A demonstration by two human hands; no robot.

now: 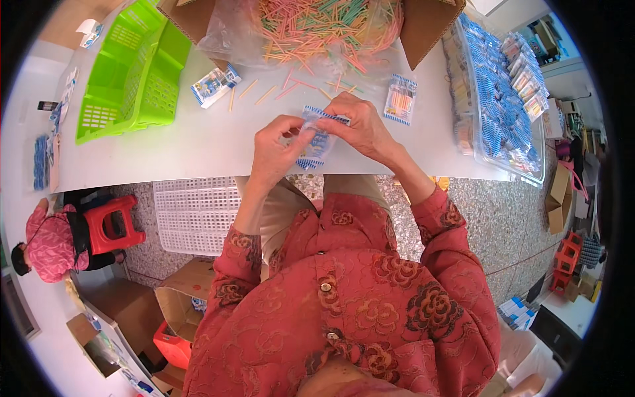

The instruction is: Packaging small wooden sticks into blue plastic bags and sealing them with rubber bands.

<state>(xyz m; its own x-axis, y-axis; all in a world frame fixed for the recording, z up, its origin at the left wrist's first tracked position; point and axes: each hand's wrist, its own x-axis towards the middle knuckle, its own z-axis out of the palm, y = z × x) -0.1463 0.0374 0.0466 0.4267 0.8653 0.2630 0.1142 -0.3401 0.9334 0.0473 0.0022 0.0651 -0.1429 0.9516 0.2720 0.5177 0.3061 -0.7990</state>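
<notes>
A small clear plastic packet with blue-and-white striped ends (319, 147) is held near the table's front edge. My left hand (278, 143) pinches its left side with thumb and fingers. From the other side, my right hand (362, 128) grips its upper right edge, fingers bent. Whether the packet's top is sealed cannot be made out. Several thin pastel sticks (266, 96) lie loose just beyond my hands. One similar packet (213, 86) rests beyond my left hand; another packet with sticks showing inside (400, 100) lies beyond my right hand.
At the back, a cardboard box (431, 25) lined with clear plastic holds a heap of pastel sticks (324, 23). A green basket (159, 99) stands left, a clear tub (544, 173) full of packets right. Below the table are a white crate (195, 215) and, farther left, another person (56, 245).
</notes>
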